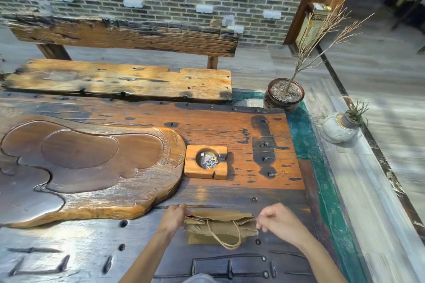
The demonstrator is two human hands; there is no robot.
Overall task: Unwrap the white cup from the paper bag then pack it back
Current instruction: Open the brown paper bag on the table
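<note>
A brown paper bag (pixel 219 227) lies folded over on the dark wooden table (pixel 230 193), near its front edge, with its twine handle (pixel 226 240) hanging toward me. My left hand (pixel 174 216) pinches the bag's left top corner. My right hand (pixel 279 221) pinches the bag's right edge with thumb and fingertips. The white cup is not visible; the folded bag hides whatever is inside.
A carved wooden tea tray (pixel 92 167) fills the table's left. A square wooden ashtray (pixel 208 162) sits just beyond the bag. A bench (pixel 119 80) stands behind the table. A potted bare twig (pixel 284 94) and a small stone pot (pixel 340 127) stand at right, off the table.
</note>
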